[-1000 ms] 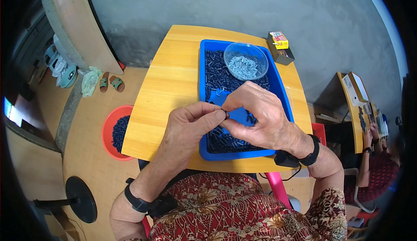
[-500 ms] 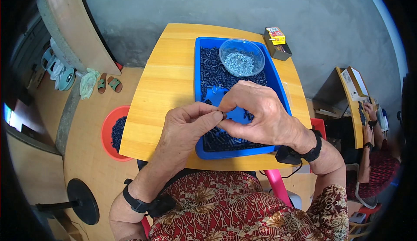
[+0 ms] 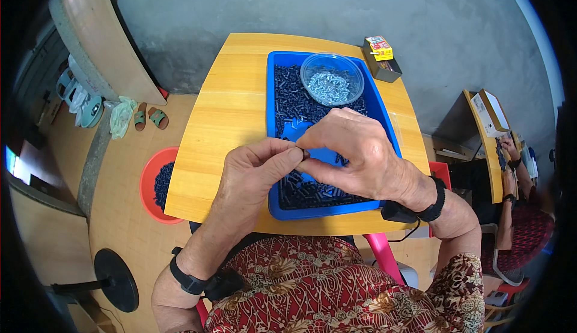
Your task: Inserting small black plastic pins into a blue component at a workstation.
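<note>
Wooden table point(image 3: 228, 117), blue tray point(image 3: 390, 135), small dark part point(image 3: 305, 153) pinched between both hands' fingers point(image 3: 282, 156)

Glossy blue plastic tray point(image 3: 273, 129) on a smooth varnished wooden table point(image 3: 231, 105); clear plastic bowl point(image 3: 332, 79) of shiny metal pieces.

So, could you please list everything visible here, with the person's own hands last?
table: one, yellow wood, centre
tray: one, blue, on table, holding many small dark parts
bowl: one, clear, in tray's far end, holding pale parts
small box: one, grey with a yellow packet, table's far right corner
basin: one, red, on floor left, dark parts inside
sandals: a pair, green, floor left
left hand: fingertips meeting right's over tray
right hand: pinching something tiny
</note>
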A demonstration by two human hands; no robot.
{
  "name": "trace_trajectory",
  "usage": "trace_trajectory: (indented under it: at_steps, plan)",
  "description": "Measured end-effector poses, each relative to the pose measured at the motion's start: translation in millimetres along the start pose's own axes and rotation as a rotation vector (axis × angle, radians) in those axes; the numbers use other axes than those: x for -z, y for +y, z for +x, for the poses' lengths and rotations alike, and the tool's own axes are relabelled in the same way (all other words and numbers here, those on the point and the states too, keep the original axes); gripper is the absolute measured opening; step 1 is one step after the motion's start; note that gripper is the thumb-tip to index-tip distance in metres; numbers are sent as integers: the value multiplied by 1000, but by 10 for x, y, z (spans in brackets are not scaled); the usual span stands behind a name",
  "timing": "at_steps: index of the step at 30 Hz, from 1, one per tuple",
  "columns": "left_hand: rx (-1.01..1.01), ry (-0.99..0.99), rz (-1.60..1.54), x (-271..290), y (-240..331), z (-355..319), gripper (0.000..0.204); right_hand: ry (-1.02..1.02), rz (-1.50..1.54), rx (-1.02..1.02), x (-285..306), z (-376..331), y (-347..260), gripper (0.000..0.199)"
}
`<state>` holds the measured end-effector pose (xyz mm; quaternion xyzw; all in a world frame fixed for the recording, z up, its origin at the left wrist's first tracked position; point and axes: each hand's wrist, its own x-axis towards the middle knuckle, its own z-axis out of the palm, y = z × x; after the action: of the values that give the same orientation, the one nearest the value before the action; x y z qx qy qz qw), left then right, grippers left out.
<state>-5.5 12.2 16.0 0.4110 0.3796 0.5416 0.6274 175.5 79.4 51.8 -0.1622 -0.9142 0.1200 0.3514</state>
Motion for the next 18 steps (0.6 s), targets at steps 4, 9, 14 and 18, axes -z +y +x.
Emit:
trace_trajectory:
  at_steps: [4, 9, 14, 18]
  plan:
    - [10, 14, 9, 8, -18, -9, 19, -28, 4, -10, 17, 11, -15, 16]
    - [26, 10, -10, -36, -20, -7, 19, -87, -106, 19, 86, -9, -34, 17]
    - [-39, 13, 39, 12, -44, 14, 18, -98, 105, -38, 91, -3, 121, 15]
    - [-79, 74, 226, 62, -96, 52, 15, -437, 162, -411, 230, -196, 435, 14]
